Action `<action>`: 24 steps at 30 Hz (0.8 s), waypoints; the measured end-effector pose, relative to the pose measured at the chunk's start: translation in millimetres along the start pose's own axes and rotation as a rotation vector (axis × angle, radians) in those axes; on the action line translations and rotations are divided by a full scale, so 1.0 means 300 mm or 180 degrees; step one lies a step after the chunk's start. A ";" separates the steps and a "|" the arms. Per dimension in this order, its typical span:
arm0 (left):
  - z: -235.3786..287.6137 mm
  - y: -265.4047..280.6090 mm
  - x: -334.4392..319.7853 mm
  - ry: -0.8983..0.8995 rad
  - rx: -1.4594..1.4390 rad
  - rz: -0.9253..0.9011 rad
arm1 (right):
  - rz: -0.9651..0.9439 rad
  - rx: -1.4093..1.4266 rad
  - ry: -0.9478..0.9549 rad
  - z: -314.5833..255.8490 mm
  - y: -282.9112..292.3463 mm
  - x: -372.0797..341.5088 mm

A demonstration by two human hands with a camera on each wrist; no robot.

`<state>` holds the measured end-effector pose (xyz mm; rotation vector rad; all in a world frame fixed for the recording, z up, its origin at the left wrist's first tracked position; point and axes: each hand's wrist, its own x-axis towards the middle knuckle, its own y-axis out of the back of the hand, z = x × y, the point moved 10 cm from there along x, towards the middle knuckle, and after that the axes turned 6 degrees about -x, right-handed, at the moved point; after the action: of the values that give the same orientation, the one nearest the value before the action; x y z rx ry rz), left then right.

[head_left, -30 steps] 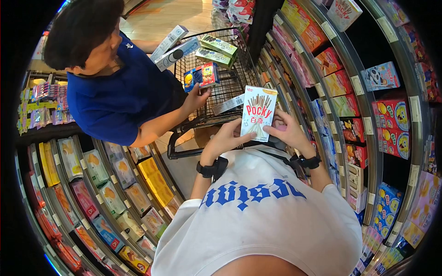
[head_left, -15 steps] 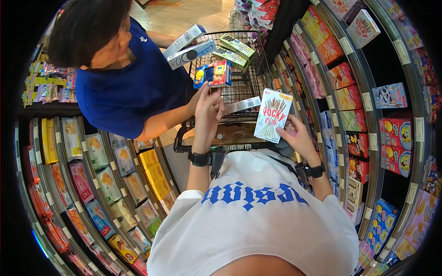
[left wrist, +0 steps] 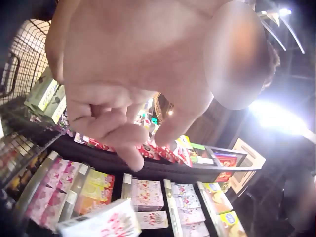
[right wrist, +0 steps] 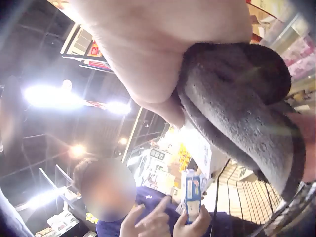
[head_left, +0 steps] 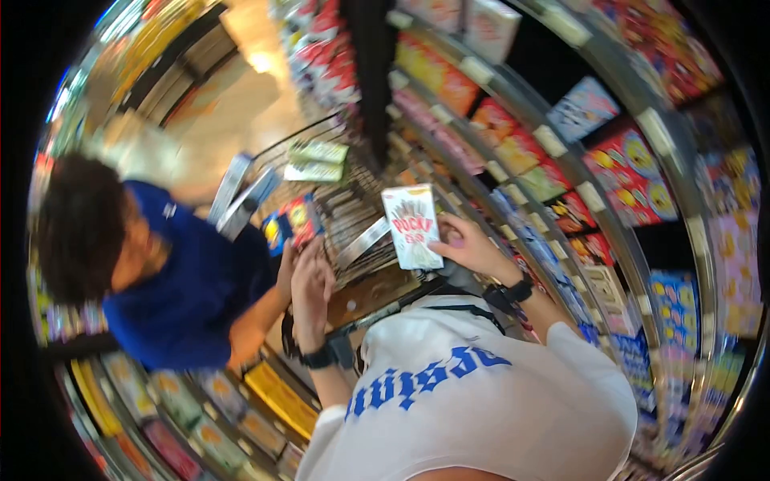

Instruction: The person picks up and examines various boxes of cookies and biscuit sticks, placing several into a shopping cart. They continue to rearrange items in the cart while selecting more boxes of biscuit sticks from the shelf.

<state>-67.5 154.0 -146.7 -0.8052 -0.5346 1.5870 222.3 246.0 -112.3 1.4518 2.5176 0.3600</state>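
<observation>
My right hand (head_left: 475, 250) holds a white Pocky box (head_left: 411, 226) by its right edge, thumb on the front, over the near side of the shopping cart. In the left wrist view the same box (left wrist: 106, 222) shows at the bottom, blurred. My left hand (head_left: 311, 284) holds nothing; its fingers are loosely bent and point toward the other person's hand. That person, in a blue shirt, holds a red and blue box (head_left: 298, 223) just beyond my fingertips. A dark grey fabric piece (right wrist: 232, 108) covers part of the right wrist view beside my palm.
The wire cart (head_left: 365, 188) holds green boxes (head_left: 315, 160) and a narrow white box (head_left: 363, 243). Long blue-and-white boxes (head_left: 249, 200) are by the other person's far arm. Snack shelves (head_left: 545, 160) curve along the right, more packets (head_left: 180, 401) at lower left.
My left hand has left the Pocky box and moved left toward the other person's hand and the red and blue box. My right hand keeps holding the Pocky box. The head view has turned.
</observation>
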 end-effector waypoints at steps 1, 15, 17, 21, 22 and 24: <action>-0.028 -0.031 -0.019 0.0153 0.0590 0.0042 | 0.0222 -0.0435 -0.0020 -0.058 0.070 0.007; 0.124 -0.102 0.023 -0.0618 0.0285 0.0553 | 0.0640 -0.0327 0.0136 -0.072 0.219 0.088; 0.120 -0.089 0.027 -0.0547 0.0041 0.0431 | 0.0612 -0.0280 0.0093 -0.058 0.203 0.084; 0.088 -0.053 0.029 -0.0456 -0.0029 0.0441 | 0.0680 -0.0360 0.0155 -0.109 0.208 0.090; 0.085 -0.054 0.026 -0.0442 -0.0029 0.0437 | 0.0667 -0.0248 0.0136 -0.111 0.210 0.091; 0.066 -0.080 0.029 -0.0187 0.0275 0.0280 | 0.0633 -0.0342 -0.0025 -0.093 0.234 0.093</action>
<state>-66.9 168.8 -118.0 -0.7271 -0.4749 1.7073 257.5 301.3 -65.6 1.6605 2.3141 0.5131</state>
